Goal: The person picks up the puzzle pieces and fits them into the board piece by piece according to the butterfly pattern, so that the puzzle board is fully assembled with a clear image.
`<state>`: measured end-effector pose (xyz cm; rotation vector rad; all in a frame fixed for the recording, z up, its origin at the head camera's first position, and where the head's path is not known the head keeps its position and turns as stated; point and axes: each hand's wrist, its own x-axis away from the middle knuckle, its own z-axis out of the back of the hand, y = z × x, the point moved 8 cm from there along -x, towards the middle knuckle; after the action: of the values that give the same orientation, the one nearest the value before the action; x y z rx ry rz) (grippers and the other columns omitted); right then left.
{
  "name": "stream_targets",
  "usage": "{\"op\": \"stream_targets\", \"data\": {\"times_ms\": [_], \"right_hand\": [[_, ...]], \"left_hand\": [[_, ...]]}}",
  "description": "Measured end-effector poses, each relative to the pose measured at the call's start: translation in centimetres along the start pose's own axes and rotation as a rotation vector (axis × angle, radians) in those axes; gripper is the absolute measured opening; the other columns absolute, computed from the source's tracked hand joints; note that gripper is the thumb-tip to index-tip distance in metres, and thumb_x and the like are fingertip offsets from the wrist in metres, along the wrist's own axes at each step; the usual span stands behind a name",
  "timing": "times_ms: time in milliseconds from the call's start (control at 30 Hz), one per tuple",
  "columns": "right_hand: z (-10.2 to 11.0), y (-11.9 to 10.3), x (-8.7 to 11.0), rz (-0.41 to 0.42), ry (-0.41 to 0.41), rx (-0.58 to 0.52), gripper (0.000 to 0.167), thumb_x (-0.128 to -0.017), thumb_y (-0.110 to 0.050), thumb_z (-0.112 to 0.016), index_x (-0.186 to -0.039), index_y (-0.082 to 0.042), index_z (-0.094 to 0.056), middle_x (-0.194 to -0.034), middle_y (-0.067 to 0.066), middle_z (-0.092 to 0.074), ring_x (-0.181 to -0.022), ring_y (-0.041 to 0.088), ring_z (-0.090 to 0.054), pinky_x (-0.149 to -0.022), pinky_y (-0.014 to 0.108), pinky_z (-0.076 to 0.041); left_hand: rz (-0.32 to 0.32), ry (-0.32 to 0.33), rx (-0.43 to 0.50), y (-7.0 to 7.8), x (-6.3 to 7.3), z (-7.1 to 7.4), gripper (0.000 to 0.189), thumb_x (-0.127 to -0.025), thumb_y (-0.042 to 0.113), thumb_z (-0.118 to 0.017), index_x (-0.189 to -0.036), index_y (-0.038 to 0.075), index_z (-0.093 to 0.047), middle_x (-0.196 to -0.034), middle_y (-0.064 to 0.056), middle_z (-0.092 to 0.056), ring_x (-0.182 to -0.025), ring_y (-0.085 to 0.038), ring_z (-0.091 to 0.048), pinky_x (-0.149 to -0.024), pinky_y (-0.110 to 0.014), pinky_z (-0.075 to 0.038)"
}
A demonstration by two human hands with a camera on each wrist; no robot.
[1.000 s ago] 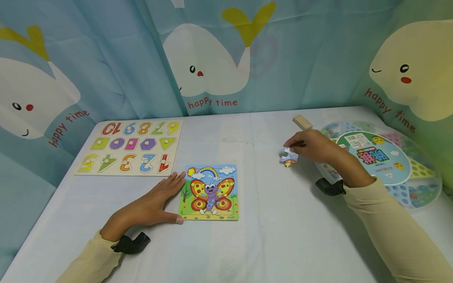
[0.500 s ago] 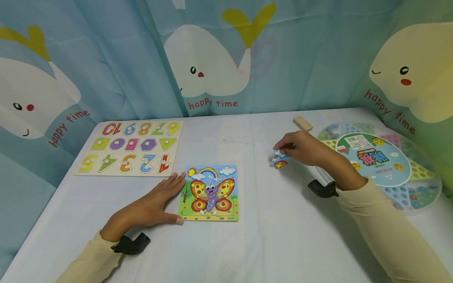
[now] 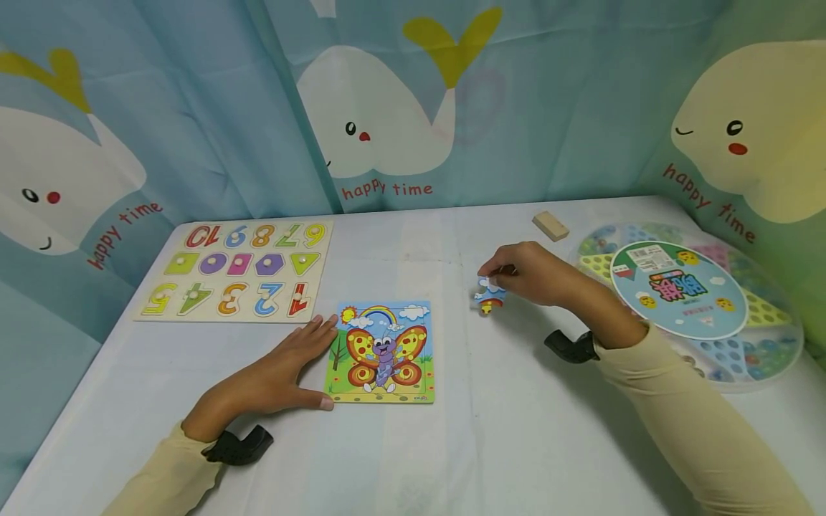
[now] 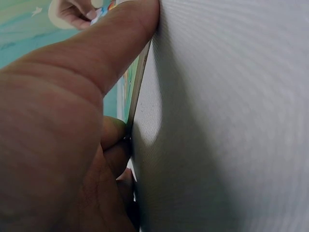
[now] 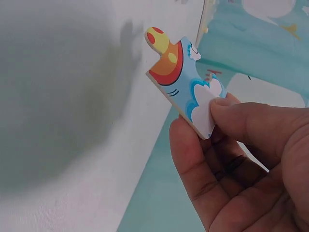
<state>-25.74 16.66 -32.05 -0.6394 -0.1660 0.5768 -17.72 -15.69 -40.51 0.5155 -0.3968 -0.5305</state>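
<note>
A square butterfly jigsaw puzzle (image 3: 385,351) lies flat near the middle of the table. My left hand (image 3: 277,373) rests at its left edge, fingers fairly straight, with thumb and fingertips touching the side. To the right of the puzzle, my right hand (image 3: 532,272) pinches a jigsaw piece (image 3: 490,294) just above the table. In the right wrist view, the puzzle piece (image 5: 181,84) shows a white cloud, blue sky and a red, orange and yellow end with a rounded knob. The thumb (image 5: 251,118) presses on the cloud; the other fingers curl behind it.
A number and shape peg board (image 3: 235,271) lies at the back left. A small wooden block (image 3: 551,226) sits at the back right, beside a large round game box (image 3: 684,290) with a blue label. Behind the table hangs a whale-print curtain (image 3: 387,100).
My right hand has moved left across the table with the jigsaw piece, drawing nearer the butterfly puzzle and away from the round box. The left hand has stayed at the puzzle's edge.
</note>
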Motion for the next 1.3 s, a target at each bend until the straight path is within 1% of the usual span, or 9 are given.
{"op": "stream_targets", "data": {"times_ms": [333, 667, 800, 933, 1033, 1167, 1300], "right_hand": [[-1.3, -1.0, -1.1, 0.044, 0.003, -0.014, 0.019, -0.090, 0.007, -0.061, -0.107, 0.004, -0.071, -0.100, 0.009, -0.069, -0.088, 0.020, -0.065, -0.071, 0.031, -0.053], [-2.3, -2.3, -2.2, 0.073, -0.019, -0.015, 0.016, -0.089, 0.006, -0.064, -0.103, 0.003, -0.072, -0.098, 0.006, -0.069, -0.089, 0.020, -0.065, -0.076, 0.033, -0.055], [-2.7, -2.8, -2.6, 0.070, -0.032, -0.019, 0.016, -0.089, 0.005, -0.064, -0.103, 0.002, -0.072, -0.098, 0.005, -0.069, -0.089, 0.018, -0.064, -0.075, 0.032, -0.054], [-3.1, -3.2, -2.9, 0.056, -0.051, -0.023, 0.016, -0.090, 0.003, -0.064, -0.103, -0.001, -0.073, -0.099, 0.004, -0.070, -0.087, 0.017, -0.063, -0.075, 0.032, -0.054], [-3.3, -3.5, -3.2, 0.063, -0.061, -0.024, 0.016, -0.090, 0.003, -0.063, -0.103, -0.002, -0.073, -0.099, 0.004, -0.071, -0.086, 0.016, -0.063, -0.074, 0.032, -0.054], [-3.7, -4.1, -3.6, 0.070, -0.071, -0.033, 0.016, -0.091, 0.001, -0.063, -0.103, -0.003, -0.073, -0.097, 0.002, -0.071, -0.086, 0.016, -0.064, -0.075, 0.031, -0.054], [-4.1, -4.6, -4.1, 0.071, -0.076, -0.033, 0.016, -0.091, 0.001, -0.063, -0.103, -0.004, -0.073, -0.096, 0.001, -0.071, -0.083, 0.015, -0.062, -0.073, 0.030, -0.053]], "left_hand": [[-0.004, -0.001, -0.005, -0.1, -0.1, 0.0, 0.110, -0.072, 0.057, -0.079, -0.156, 0.016, -0.021, -0.162, 0.005, -0.006, -0.148, -0.023, 0.002, -0.116, -0.054, -0.007], [-0.005, 0.001, -0.008, 0.0, -0.1, -0.1, 0.109, -0.072, 0.056, -0.079, -0.156, 0.016, -0.022, -0.162, 0.004, -0.007, -0.148, -0.024, 0.001, -0.116, -0.054, -0.008], [-0.003, -0.001, -0.008, -0.1, -0.1, -0.1, 0.109, -0.072, 0.056, -0.079, -0.156, 0.016, -0.022, -0.162, 0.005, -0.007, -0.148, -0.024, 0.001, -0.116, -0.054, -0.008], [-0.017, -0.001, -0.008, 0.1, -0.1, 0.0, 0.109, -0.073, 0.057, -0.078, -0.156, 0.014, -0.022, -0.163, 0.003, -0.008, -0.148, -0.025, 0.001, -0.116, -0.055, -0.008], [-0.028, 0.001, -0.010, 0.2, -0.1, 0.1, 0.109, -0.073, 0.058, -0.077, -0.156, 0.013, -0.022, -0.163, 0.003, -0.008, -0.148, -0.025, 0.001, -0.116, -0.055, -0.008], [-0.023, 0.002, -0.016, 0.2, 0.0, 0.1, 0.111, -0.072, 0.060, -0.077, -0.156, 0.014, -0.022, -0.162, 0.004, -0.007, -0.148, -0.024, 0.002, -0.116, -0.054, -0.009], [-0.020, 0.003, -0.017, 0.2, 0.0, 0.2, 0.111, -0.072, 0.060, -0.077, -0.156, 0.014, -0.021, -0.163, 0.003, -0.007, -0.148, -0.025, 0.001, -0.116, -0.054, -0.009]]}}
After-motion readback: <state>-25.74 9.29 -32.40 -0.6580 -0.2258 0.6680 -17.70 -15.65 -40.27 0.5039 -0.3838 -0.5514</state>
